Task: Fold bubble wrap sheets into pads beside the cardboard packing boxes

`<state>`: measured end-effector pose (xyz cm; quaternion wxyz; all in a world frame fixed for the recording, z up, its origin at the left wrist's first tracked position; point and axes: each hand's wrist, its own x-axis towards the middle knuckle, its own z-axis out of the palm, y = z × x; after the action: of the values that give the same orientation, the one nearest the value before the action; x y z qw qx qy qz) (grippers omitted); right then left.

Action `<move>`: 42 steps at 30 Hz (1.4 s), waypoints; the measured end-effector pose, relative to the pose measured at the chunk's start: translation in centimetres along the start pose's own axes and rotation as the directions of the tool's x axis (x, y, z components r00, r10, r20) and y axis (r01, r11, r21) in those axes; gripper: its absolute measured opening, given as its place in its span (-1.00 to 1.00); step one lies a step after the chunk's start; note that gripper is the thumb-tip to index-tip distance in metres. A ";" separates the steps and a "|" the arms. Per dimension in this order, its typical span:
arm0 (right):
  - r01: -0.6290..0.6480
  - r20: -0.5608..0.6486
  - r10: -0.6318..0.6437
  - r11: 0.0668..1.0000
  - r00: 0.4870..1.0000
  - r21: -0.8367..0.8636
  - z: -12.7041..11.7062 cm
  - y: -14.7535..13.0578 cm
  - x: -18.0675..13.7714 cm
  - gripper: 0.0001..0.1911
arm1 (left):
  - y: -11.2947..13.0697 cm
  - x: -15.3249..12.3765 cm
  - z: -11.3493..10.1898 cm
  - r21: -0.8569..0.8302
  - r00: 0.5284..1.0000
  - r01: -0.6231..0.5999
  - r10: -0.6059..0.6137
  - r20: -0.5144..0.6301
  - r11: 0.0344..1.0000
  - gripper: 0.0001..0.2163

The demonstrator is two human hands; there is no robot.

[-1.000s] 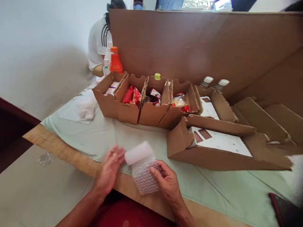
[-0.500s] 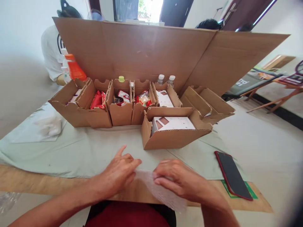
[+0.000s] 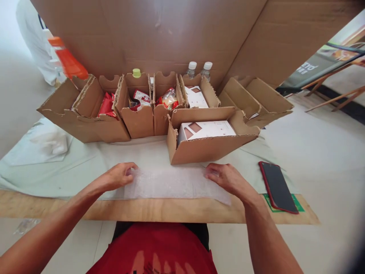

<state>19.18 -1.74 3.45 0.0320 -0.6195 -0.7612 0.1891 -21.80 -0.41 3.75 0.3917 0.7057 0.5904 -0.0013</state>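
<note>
A clear sheet of bubble wrap (image 3: 171, 184) is spread out flat near the table's front edge, its lower side hanging over the bare wood. My left hand (image 3: 119, 177) pinches the sheet's upper left corner between thumb and forefinger. At the upper right corner, my right hand (image 3: 225, 177) grips the sheet the same way. Just beyond the wrap stands a cardboard bin (image 3: 211, 146) with a white box (image 3: 212, 129) inside, which has brown window-like patches.
Behind runs a row of cardboard bins (image 3: 139, 123) with red snack packets (image 3: 107, 104). An orange bottle (image 3: 68, 59) and two white-capped bottles (image 3: 207, 72) stand near a tall cardboard panel (image 3: 176, 34). A phone (image 3: 278, 186) lies right; folded clear plastic (image 3: 49, 140) lies left.
My hands have moved apart and the bubble wrap, bunched at my right hand before, is now stretched between both. My left hand has closed on its corner. The view has tilted downward.
</note>
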 end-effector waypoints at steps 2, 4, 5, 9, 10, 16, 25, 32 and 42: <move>-0.093 -0.181 0.072 0.989 0.981 -0.113 0.8 1.3 -0.4 -0.82 | -1.2 -0.8 -0.1 0.184 0.981 0.097 -0.062 -0.186 0.978 -0.55; -0.164 -0.406 0.092 0.975 0.909 -0.147 1.5 1.6 -1.2 -0.76 | -1.6 -2.0 0.1 0.291 0.925 0.118 0.002 -0.380 0.949 -0.59; -0.157 -0.505 0.061 0.976 0.861 -0.150 2.0 1.1 -1.7 -0.75 | -1.3 -2.6 0.5 0.329 0.886 0.070 0.093 -0.454 0.942 -0.63; 0.202 -0.518 -0.227 0.974 0.824 -0.104 5.0 -5.9 -2.2 -0.79 | 1.6 -2.9 5.2 0.467 0.698 -0.333 0.548 -0.462 0.819 -0.69; 0.310 -0.448 -0.314 0.947 0.837 -0.084 6.0 -8.1 -1.9 -0.78 | 2.3 -2.6 6.8 0.495 0.682 -0.388 0.603 -0.413 0.778 -0.65; 0.469 -0.231 -0.462 0.883 0.856 -0.029 9.7 -8.3 -2.2 -0.65 | 1.6 -1.5 12.3 0.599 0.768 -0.404 0.612 -0.189 0.692 -0.37; -0.179 -0.640 0.028 0.969 0.768 -0.171 5.5 6.9 -8.9 -0.66 | 1.0 -2.0 11.3 0.537 0.757 -0.454 0.626 -0.189 0.711 -0.41; -0.220 -0.482 0.166 0.974 0.860 -0.057 6.3 4.4 -3.5 -0.60 | -0.5 -2.0 9.9 0.427 0.706 -0.016 0.312 -0.636 0.904 -0.64; -0.111 -0.223 0.309 0.778 0.925 0.618 6.0 -1.1 -8.7 -0.55 | 0.0 -3.3 7.0 -0.081 0.756 0.045 -0.087 -0.648 0.996 -0.86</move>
<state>18.48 -11.75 -0.15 0.3227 -0.6817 -0.5733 0.3201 -19.61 -7.02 0.43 0.1832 0.6288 0.7139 0.2479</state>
